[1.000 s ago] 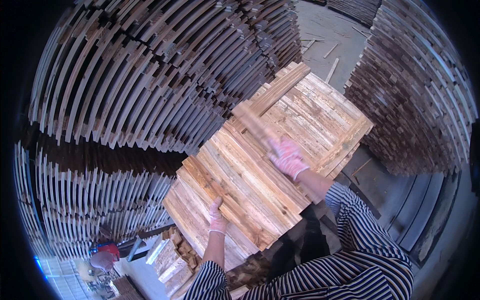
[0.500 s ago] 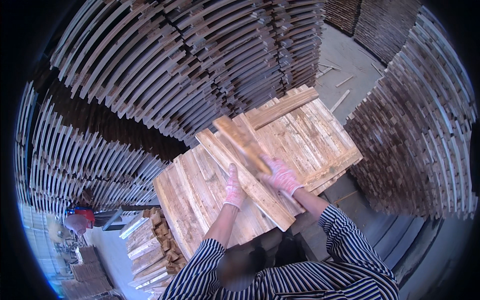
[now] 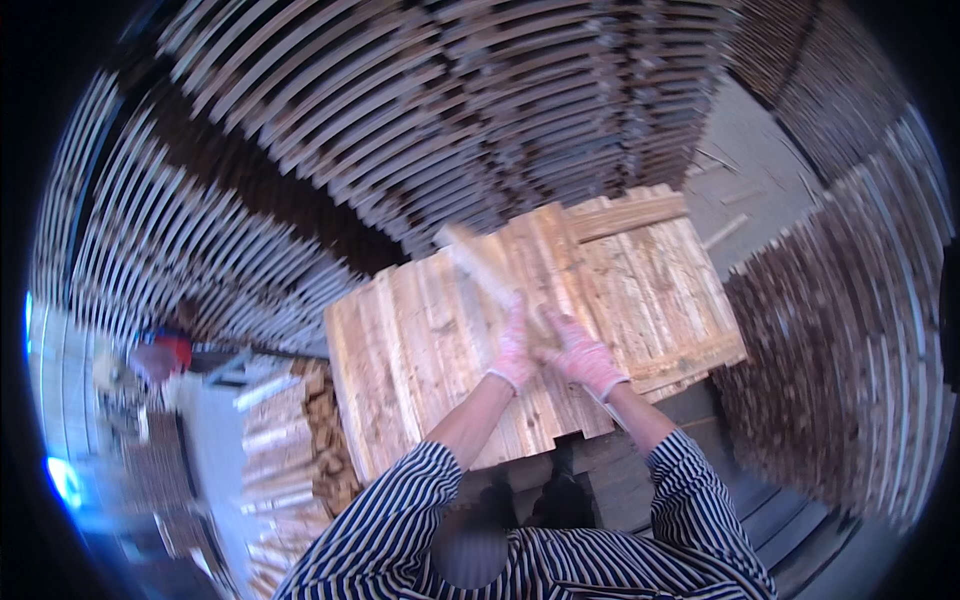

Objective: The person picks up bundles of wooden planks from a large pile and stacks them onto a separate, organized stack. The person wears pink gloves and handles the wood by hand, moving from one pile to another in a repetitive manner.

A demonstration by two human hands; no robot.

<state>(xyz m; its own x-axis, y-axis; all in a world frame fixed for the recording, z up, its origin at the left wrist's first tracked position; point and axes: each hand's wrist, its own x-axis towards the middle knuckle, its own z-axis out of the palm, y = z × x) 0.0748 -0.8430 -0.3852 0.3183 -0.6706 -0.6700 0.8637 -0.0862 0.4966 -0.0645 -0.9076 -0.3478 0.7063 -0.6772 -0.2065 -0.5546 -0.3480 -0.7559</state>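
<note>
My left hand (image 3: pixel 514 350) and my right hand (image 3: pixel 584 356), both in pink-and-white gloves, come close together over the middle of a wide layer of light wooden boards (image 3: pixel 410 340). Between them is one narrow wooden board (image 3: pixel 478 264), tilted, its far end pointing up to the left and smeared by motion. The fingers of both hands close on its near part, which they largely cover. Beneath, the boards lie side by side, their ends uneven at the far and near edges.
A crosswise board (image 3: pixel 632 217) lies at the layer's far right. Tall stacks of slats (image 3: pixel 430 100) rise behind, and another stack (image 3: pixel 830 370) stands at right. Short timber pieces (image 3: pixel 290 440) are piled at lower left. A person in red (image 3: pixel 175 352) is farther left.
My hands have drawn together from holding apart two slanted boards; just one raised board shows between them now. The long board that slanted over the near edge is gone from there. The view has shifted.
</note>
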